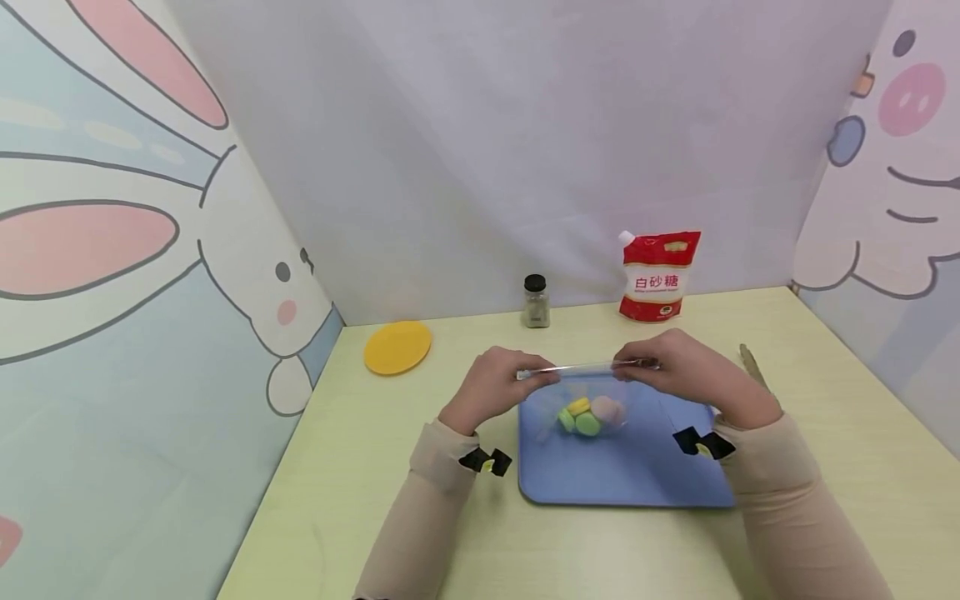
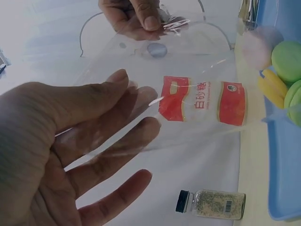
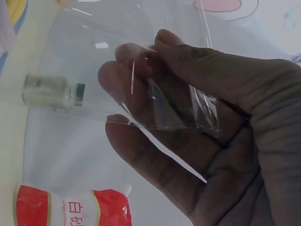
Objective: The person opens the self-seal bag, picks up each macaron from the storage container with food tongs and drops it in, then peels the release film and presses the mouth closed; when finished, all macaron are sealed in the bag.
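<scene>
A clear plastic bag [image 1: 585, 367] is stretched between both hands above the blue tray [image 1: 637, 479]. My left hand [image 1: 501, 385] pinches its left top corner between thumb and fingers, while the right hand [image 1: 681, 373] grips the right top corner. In the right wrist view, the film [image 3: 155, 106] lies between the thumb and the curved fingers. Low in the bag, in the head view, show green macarons [image 1: 587, 425], a yellow macaron [image 1: 578, 407] and pinkish macarons [image 1: 604, 409]. The left wrist view shows the bag's film [image 2: 202, 52] running toward them.
Behind the tray stand a small black-capped jar [image 1: 536, 307] and a red and white sugar pouch [image 1: 660, 279]. At the back left lies a yellow plate [image 1: 397, 347]. A long metal utensil [image 1: 753, 367] lies right of the tray, partly hidden by the right arm. Printed walls border the table.
</scene>
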